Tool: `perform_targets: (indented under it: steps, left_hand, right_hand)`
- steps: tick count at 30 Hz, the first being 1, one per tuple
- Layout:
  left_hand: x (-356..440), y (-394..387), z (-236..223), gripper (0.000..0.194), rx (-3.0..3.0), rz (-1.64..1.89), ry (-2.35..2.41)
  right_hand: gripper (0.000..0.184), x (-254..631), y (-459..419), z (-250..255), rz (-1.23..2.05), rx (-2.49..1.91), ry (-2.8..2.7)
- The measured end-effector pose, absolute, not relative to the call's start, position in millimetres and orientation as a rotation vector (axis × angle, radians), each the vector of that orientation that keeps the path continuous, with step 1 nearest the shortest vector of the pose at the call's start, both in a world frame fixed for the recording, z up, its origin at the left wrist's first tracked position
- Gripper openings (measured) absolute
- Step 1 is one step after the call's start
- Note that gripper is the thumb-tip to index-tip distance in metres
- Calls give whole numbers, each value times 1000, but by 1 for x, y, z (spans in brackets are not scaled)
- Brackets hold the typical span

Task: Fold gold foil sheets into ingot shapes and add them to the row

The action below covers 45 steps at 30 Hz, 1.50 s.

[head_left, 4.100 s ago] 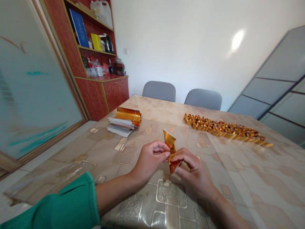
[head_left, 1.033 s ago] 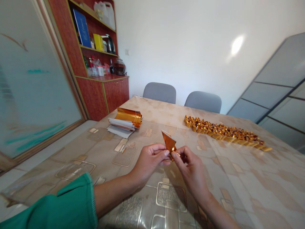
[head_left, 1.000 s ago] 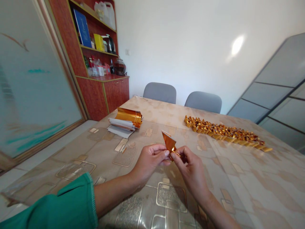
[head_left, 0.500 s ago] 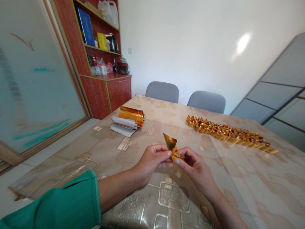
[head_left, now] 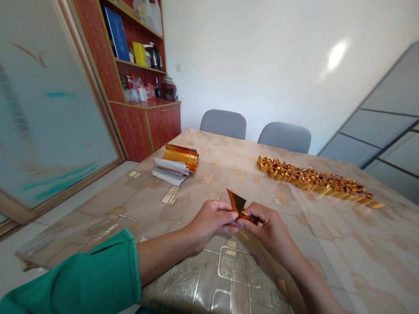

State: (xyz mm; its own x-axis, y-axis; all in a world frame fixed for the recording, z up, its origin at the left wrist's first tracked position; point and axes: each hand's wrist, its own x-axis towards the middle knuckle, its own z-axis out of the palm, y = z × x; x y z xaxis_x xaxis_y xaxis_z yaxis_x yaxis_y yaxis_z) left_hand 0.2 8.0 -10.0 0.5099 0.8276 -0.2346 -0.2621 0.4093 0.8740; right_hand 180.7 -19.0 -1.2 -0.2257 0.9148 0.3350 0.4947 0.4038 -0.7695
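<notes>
A small folded piece of gold foil paper [head_left: 238,201] is pinched between my two hands above the near part of the table. My left hand [head_left: 211,220] grips its left side with thumb and fingers. On the other side, my right hand [head_left: 266,224] closes its thumb and fingertips on the lower right of the paper. One pointed flap stands up above the fingertips; the lower folds are partly hidden by the fingers. Rows of folded gold paper pieces [head_left: 314,176] lie to the right. Farther left rests a curled stack of gold foil sheets [head_left: 180,157] with white backing.
The table [head_left: 147,209] has a patterned plastic cover. Two grey chairs [head_left: 223,124] stand at its far side. A red-brown cabinet [head_left: 163,126] with shelves of household items is at the back left, beside a frosted glass door [head_left: 49,109].
The gold paper has turned and dipped slightly between my fingers, its flap now lower and farther right. My right hand's fingers have closed nearer to the left hand's.
</notes>
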Motion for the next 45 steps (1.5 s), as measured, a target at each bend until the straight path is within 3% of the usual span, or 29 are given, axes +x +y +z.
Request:
perform_targets:
  steps: [12, 23, 32, 45]
  left_hand:
    - [4, 7, -13, 28, 854, 792, 791]
    - [2, 13, -10, 27, 807, 766, 755]
    - [-1, 12, -10, 24, 849, 800, 769]
    - [1, 15, -11, 25, 912, 832, 775]
  right_hand:
    - [14, 177, -22, -5, 738, -1254, -1763]
    - [31, 179, -22, -1, 1135, -1156, -1462]
    - [42, 168, -23, -3, 1001, -1369, -1390]
    - [48, 169, -24, -9, 978, -1303, -1389]
